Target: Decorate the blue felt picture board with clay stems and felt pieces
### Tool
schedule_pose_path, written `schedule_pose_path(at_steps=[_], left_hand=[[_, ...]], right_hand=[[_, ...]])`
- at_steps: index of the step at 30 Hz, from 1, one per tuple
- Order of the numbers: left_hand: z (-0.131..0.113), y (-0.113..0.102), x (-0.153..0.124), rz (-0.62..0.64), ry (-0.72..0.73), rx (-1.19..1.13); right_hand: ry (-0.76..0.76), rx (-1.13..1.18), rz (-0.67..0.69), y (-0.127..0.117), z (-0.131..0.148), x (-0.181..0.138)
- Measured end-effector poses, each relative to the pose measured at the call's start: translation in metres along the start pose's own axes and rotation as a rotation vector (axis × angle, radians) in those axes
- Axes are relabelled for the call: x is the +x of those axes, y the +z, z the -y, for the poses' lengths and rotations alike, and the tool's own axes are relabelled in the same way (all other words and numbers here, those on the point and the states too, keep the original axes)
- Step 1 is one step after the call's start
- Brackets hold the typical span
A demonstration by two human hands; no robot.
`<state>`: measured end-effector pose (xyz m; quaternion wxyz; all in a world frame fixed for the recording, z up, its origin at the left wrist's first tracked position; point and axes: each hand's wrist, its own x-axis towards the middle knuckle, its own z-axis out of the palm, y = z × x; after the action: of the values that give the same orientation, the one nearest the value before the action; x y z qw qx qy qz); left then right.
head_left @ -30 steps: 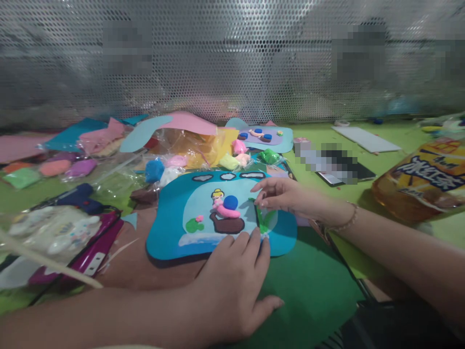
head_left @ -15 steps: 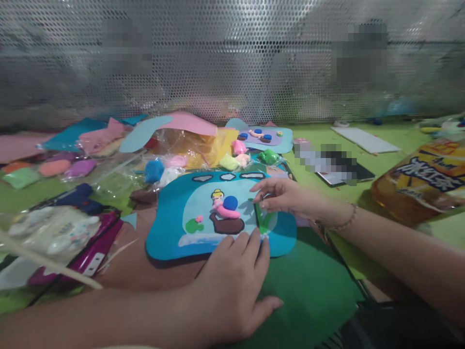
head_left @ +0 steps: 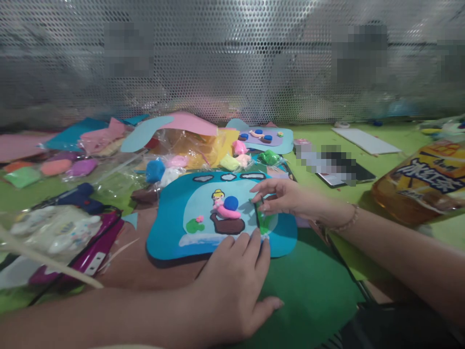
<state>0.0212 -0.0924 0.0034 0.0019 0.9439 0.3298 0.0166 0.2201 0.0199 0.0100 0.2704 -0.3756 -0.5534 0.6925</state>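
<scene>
A blue paper card [head_left: 165,223] with rounded corners lies in front of me. On its light blue middle sit a pink clay snail body [head_left: 228,211] with a blue ball shell [head_left: 231,203], a yellow-topped head [head_left: 218,195] and a brown clay shape [head_left: 229,225]. My left hand [head_left: 238,278] lies over the card's lower edge, fingers stretched out. At the card's right side, my right hand [head_left: 278,196] pinches the upper end of a thin black clay strand [head_left: 258,215]. The strand runs down beside green clay leaves [head_left: 267,223] toward my left fingertips.
Bagged clay lumps, one blue [head_left: 155,170] and one green [head_left: 269,157], lie behind the card. Farther back is a second decorated card [head_left: 286,140]. A drink bottle [head_left: 417,184] lies at right, near a phone [head_left: 348,167]. A purple case [head_left: 98,245] and a glue gun [head_left: 78,196] are at left.
Both hands keep nearly the same places on the card. Only a very slight shift of the view shows.
</scene>
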Motion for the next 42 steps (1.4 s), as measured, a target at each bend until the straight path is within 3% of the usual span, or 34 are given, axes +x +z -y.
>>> schedule_pose_path(at_steps=[18, 30, 42], left_hand=[[-0.0011, 0.0005, 0.0003, 0.006, -0.003, -0.016], [-0.0020, 0.0008, -0.0012, 0.016, -0.013, -0.017], [-0.0012, 0.0027, -0.0008, -0.004, -0.013, -0.018]], right_hand=[[0.001, -0.016, 0.030, -0.0021, -0.0009, 0.0008], [-0.205, -0.595, 0.073, -0.0031, -0.0010, -0.0020], [-0.242, -0.795, 0.117, -0.0049, 0.0033, -0.0027]])
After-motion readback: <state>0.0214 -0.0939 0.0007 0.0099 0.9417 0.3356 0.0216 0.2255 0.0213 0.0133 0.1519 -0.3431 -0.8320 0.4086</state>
